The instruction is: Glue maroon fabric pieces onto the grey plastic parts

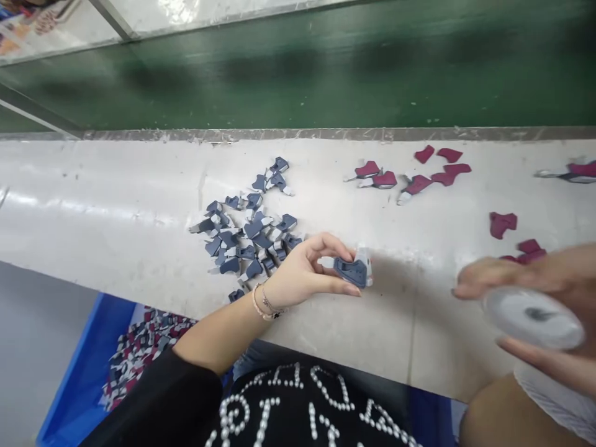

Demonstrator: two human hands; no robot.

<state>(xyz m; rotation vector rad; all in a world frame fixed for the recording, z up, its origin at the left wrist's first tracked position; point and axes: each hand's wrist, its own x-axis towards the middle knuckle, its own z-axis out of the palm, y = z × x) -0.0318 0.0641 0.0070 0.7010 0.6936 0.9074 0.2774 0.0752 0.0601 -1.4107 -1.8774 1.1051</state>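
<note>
My left hand (316, 267) pinches a blue-grey plastic piece (351, 272) between thumb and fingers, above the worktop. Pale grey parts stick out at both ends of this piece. To the left of that hand lies a loose heap of similar blue-grey pieces (254, 230), many with pale grey tips. My right hand (516, 276), blurred at the right edge, has its fingers and thumb around a round, whitish, translucent object (533, 316) with a dark centre. What kind of object it is cannot be made out. Maroon pieces (528, 248) lie just behind the right hand.
Maroon covers (449, 155) and maroon-topped pieces (384, 180) lie scattered on the pale worktop (116, 205). Another maroon piece (577, 171) is at the far right. A green belt (298, 81) runs along the back. Below left, a blue bin (69, 385) holds many mixed pieces.
</note>
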